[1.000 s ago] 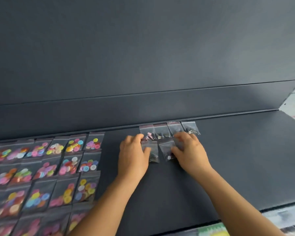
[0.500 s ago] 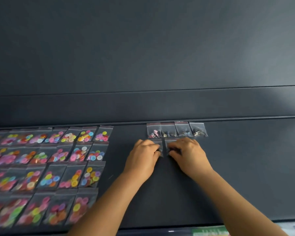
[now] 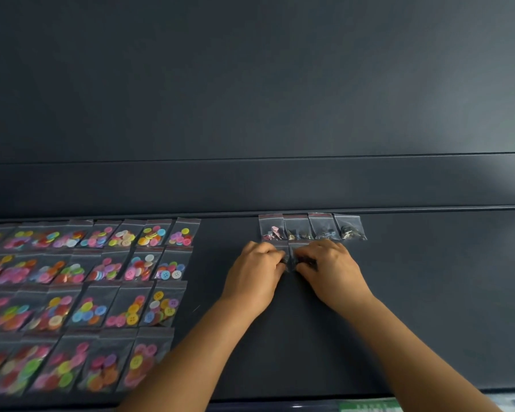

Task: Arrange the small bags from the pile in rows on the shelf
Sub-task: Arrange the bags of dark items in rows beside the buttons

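Now the second row of dark bags is being started on the shelf, at centre frame. Both hands meet just below the back row of four small bags, which lie side by side against the rear edge of the shelf, right of centre. The left hand and right hand each have fingers curled down onto the two bags between them; these bags lie flat, side by side, directly under the first two of the back row, mostly hidden by the fingertips. Both hands seem to pinch or press the bags, though whether the plastic is truly pinched or only pressed I cannot tell for certain. The bags are clear with a reddish top strip and hold small dark pieces; thin and slippery, they would likely slide easily. Next, as I judge it, the two bags need squaring with the row above, then another bag fetched from the pile, which is out of view. Button bags, bright and many-coloured, fill neat rows at left of the frame.
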`<state>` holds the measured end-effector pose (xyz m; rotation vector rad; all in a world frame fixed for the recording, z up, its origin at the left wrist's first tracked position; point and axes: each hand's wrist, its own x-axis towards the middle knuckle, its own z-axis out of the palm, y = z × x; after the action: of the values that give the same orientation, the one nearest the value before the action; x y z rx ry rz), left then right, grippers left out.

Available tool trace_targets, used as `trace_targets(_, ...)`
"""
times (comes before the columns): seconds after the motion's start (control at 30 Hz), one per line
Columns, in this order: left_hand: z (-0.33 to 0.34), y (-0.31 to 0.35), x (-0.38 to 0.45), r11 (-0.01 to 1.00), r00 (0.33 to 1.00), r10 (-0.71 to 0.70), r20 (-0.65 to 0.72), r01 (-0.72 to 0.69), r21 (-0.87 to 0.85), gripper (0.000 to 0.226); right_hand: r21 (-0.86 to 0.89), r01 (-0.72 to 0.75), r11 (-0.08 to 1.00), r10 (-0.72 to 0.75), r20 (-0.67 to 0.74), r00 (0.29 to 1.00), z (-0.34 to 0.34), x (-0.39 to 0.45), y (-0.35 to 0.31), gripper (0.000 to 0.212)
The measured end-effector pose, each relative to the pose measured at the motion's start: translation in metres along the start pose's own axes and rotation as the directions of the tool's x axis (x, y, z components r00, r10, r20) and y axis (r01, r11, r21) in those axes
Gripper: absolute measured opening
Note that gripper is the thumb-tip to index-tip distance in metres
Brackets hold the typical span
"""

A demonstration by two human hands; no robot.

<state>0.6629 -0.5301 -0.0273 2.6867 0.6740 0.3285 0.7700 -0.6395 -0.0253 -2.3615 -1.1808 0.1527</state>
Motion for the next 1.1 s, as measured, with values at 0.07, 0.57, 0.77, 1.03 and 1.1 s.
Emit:
trace_targets(0.07,-0.002,0.002,-0.001,1.000,1.000,-0.003,0.000,0.003,0.013,0.037,-0.003,-0.001,1.000,0.001,0.005,1.000,-0.002,-0.002,-0.002,0.021)
trace_targets(0.57,-0.052,-0.016,-0.077,0.954,0.954,-0.236,-0.184,0.263,0.144,0.058,-0.067,0.252,0.965,-0.253,-0.011,0.967,0.013,-0.027,-0.064,0.064)
trace_targets(0.77,-0.082,-0.059,-0.136,0.911,0.901,-0.344,-0.263,0.388,0.138,0.060,-0.028,0.381,0.924,-0.379,0.072,0.923,0.038,-0.042,-0.130,0.065)
trace_targets(1.03,-0.134,-0.145,-0.229,0.857,0.834,-0.447,-0.324,0.503,0.112,0.060,0.031,0.506,0.862,-0.506,0.133,0.852,0.095,-0.070,-0.254,0.063)
trace_targets(1.1,-0.150,-0.170,-0.254,0.849,0.821,-0.458,-0.342,0.517,0.106,0.059,0.034,0.527,0.849,-0.526,0.148,0.838,0.113,-0.080,-0.291,0.063)
